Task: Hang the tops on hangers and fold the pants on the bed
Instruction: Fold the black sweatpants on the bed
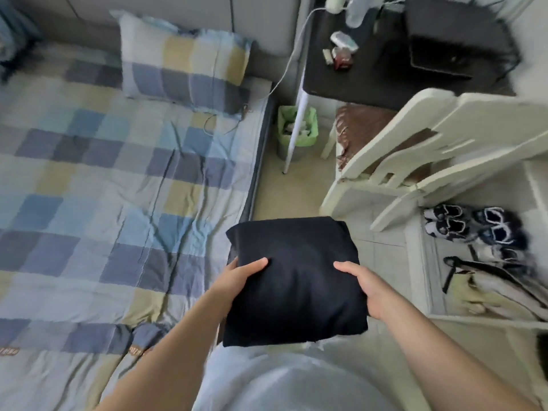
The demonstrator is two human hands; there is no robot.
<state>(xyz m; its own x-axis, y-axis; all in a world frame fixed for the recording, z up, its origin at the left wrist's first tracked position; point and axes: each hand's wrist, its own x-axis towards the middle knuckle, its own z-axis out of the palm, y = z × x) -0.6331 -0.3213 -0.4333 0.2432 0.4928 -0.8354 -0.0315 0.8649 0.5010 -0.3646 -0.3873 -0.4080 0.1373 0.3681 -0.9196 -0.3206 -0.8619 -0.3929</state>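
Obs. 1: We note a folded black cloth bundle (296, 280), squarish and several layers thick, held up in the air in front of the person's grey-clad torso. From the folded shape we cannot tell whether it is pants or a top.

Obs. 2: The left hand (240, 277) grips the bundle's left edge. Its thumb lies flat on the top face and its fingers are curled underneath, out of our sight.

Obs. 3: The right hand (367, 289) grips the right edge the same way, thumb on top pointing inward and fingers hidden below the cloth.

Obs. 4: The two hands are well apart, one on each side, with the full width of the bundle between them. Both are clamped on the cloth, and neither touches anything else.

Obs. 5: The bundle hangs over the right edge of the bed (103, 173), which has a blue, grey and yellow checked sheet, and over the pale floor beside it. It does not rest on the mattress.

Obs. 6: A matching checked pillow (184, 63) lies at the head of the bed. To the right we see a cream plastic chair (415, 161), a green-lined waste bin (296, 132), a dark side table (370, 69) and dark patterned shoes (474, 226) on the floor.
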